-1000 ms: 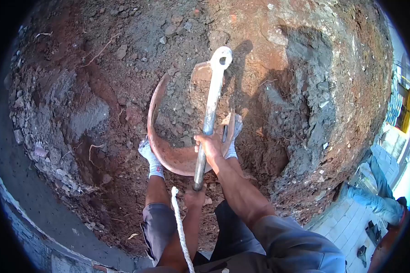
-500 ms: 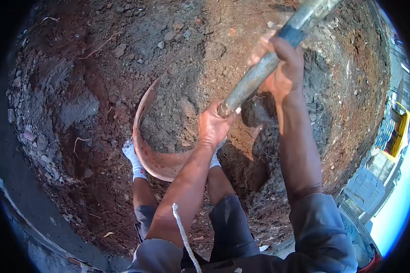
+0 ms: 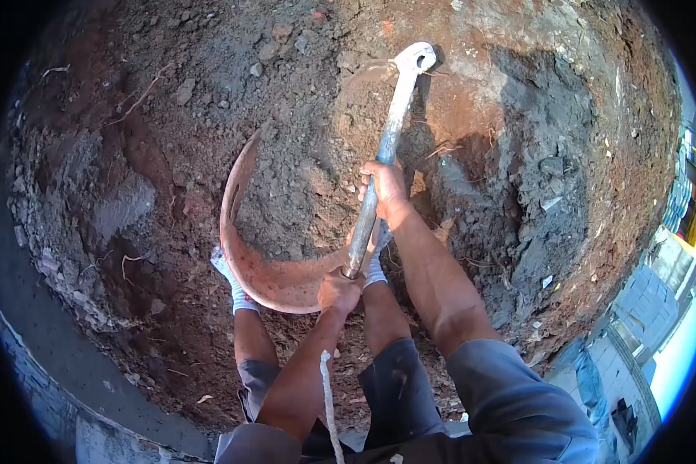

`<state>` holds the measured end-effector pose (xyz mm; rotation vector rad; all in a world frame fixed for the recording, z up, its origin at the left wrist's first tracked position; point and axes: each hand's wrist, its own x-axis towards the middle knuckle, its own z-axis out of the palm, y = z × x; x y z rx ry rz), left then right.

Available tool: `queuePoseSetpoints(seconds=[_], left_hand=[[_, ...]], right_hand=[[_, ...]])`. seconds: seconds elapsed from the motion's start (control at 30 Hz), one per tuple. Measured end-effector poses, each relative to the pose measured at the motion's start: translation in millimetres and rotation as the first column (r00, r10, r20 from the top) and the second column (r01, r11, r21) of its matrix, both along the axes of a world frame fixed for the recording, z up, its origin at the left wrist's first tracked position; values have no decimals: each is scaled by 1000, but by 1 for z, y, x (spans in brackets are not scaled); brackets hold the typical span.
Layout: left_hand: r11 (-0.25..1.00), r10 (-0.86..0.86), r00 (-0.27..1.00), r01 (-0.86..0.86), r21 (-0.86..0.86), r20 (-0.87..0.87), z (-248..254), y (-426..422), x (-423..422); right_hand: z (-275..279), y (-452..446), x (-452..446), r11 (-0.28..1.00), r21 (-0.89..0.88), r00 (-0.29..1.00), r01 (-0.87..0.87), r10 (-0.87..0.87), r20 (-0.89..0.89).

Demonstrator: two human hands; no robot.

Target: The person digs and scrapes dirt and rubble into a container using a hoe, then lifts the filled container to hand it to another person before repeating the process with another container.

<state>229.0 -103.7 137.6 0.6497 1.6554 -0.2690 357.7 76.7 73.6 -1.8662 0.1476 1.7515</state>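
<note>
A hoe's wooden handle [image 3: 387, 139] slants up and to the right, its pale metal eye at the top and its blade down in the soil. My left hand [image 3: 340, 291] is wrapped round the handle's lower end. Higher up the shaft my right hand [image 3: 385, 188] grips it with closed fingers. Behind my left hand lies a curved reddish pan [image 3: 274, 280], its open side toward the soil. My feet in pale socks [image 3: 238, 282] stand at its left and right sides.
Loose brown and grey soil [image 3: 286, 185] with stones and roots fills the middle. A grey concrete edge [image 3: 93, 387] curves along the left. White cord [image 3: 330, 402] hangs at the bottom. Paving blocks [image 3: 642, 305] lie at the right.
The hoe was raised to the upper right half a second ago and has come down into the soil. My right hand has moved down and left, my left hand down toward my body.
</note>
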Motion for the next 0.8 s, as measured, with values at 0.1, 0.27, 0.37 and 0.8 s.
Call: queuePoseSetpoints(seconds=[0.1,0.27,0.37,0.8], left_hand=[[994,73,989,-82,-71,-126,45,-47,-24],[912,333,937,-348,-219,-104,91,-160,-79],[959,272,953,-280,-39,-136,119,-162,-76],[587,212,858,-494,641,467,39,267,38]], right_hand=[[20,-67,-43,997,-68,999,-41,41,-7],[110,-189,-127,997,-60,995,42,-47,-90],[145,-188,-138,1000,-26,993,1,-4,-115],[228,235,-26,376,829,905,-414,76,418]])
